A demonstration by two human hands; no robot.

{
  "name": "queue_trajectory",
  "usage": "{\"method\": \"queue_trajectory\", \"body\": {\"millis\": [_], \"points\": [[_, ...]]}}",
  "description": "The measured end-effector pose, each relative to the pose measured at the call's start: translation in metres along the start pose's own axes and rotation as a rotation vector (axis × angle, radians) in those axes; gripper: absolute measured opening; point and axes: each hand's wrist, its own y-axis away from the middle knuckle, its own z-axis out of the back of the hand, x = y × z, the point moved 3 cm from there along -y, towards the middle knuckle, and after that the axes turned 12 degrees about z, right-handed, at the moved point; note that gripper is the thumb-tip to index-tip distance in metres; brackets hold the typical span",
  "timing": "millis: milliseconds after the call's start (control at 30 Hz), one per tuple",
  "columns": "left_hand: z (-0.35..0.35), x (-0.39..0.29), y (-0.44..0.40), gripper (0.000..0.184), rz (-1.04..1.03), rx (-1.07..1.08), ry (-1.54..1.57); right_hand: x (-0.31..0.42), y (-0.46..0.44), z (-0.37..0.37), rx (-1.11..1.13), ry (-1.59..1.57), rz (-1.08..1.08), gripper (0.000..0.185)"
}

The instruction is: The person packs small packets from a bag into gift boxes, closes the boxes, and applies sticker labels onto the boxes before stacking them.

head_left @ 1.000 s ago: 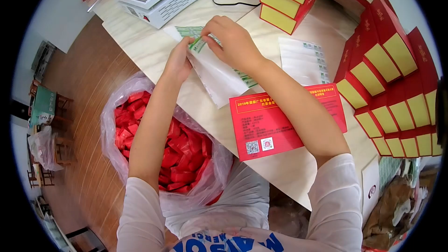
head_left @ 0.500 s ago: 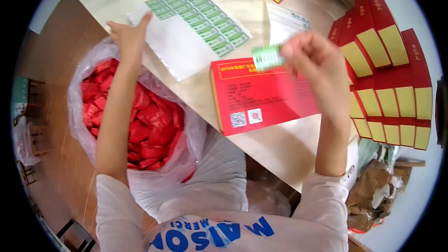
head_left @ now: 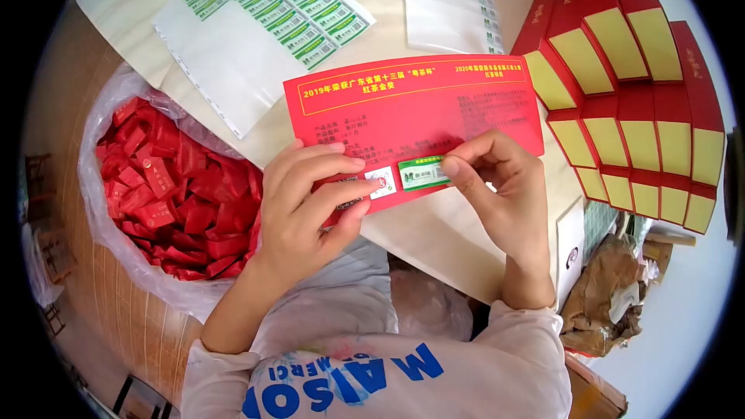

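Observation:
A red box (head_left: 411, 124) with gold and black printing lies on the table in front of me. My left hand (head_left: 310, 213) rests on its lower left part, fingers stretched out over a printed code; the thumb and fingertips are near a white square code (head_left: 381, 183). My right hand (head_left: 500, 198) pinches the right end of a green-and-white sticker (head_left: 419, 176) between thumb and forefinger. That sticker lies against the box's lower edge, just right of the white code. Whether it is fully stuck down I cannot tell.
Beyond the box are a partly used sticker sheet (head_left: 283, 4) and another sheet (head_left: 427, 12) with few stickers. Red-and-yellow boxes (head_left: 605, 39) are stacked at right. At left stands a plastic bag (head_left: 97, 178) of small red packets (head_left: 182, 194). Crumpled brown paper (head_left: 601, 287) lies lower right.
My left hand has come from the sticker sheet onto the red box. My right hand has brought the sticker down to the box's lower edge. The box now lies turned slightly differently.

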Motion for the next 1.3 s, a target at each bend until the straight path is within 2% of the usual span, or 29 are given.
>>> {"method": "queue_trajectory", "body": {"millis": [433, 767, 867, 933, 967, 1033, 1133, 1200, 1300], "points": [[-0.005, 0.003, 0.004, 0.015, -0.003, -0.062, -0.04, 0.001, 0.0, -0.002, 0.011, 0.003, 0.024, 0.005], [-0.003, 0.002, 0.004, 0.01, -0.016, -0.008, -0.055, 0.002, 0.0, -0.003, 0.0, 0.035, 0.035, 0.005], [-0.002, -0.002, 0.003, 0.017, -0.001, 0.031, -0.079, 0.001, 0.0, -0.003, -0.005, 0.045, 0.048, 0.005], [-0.006, -0.015, 0.001, 0.034, -0.107, 0.087, -0.385, 0.001, 0.001, -0.003, -0.009, 0.044, 0.044, 0.006], [-0.006, -0.019, 0.001, 0.034, -0.108, 0.087, -0.384, 0.002, 0.001, -0.004, -0.015, 0.066, 0.072, 0.006], [-0.009, -0.024, 0.0, 0.049, -0.108, 0.205, -0.457, 0.002, 0.001, -0.006, -0.023, 0.089, 0.101, 0.007], [-0.001, -0.034, -0.005, 0.053, -0.073, 0.324, -0.458, 0.008, 0.001, -0.006, -0.047, 0.228, 0.197, 0.008], [-0.003, -0.038, -0.004, 0.057, -0.054, 0.389, -0.45, 0.012, -0.005, 0.005, -0.116, 0.592, 0.13, 0.015], [-0.016, -0.044, -0.001, 0.073, -0.068, 0.429, -0.554, -0.021, -0.024, 0.031, -0.29, 0.605, 0.204, 0.022]]}}
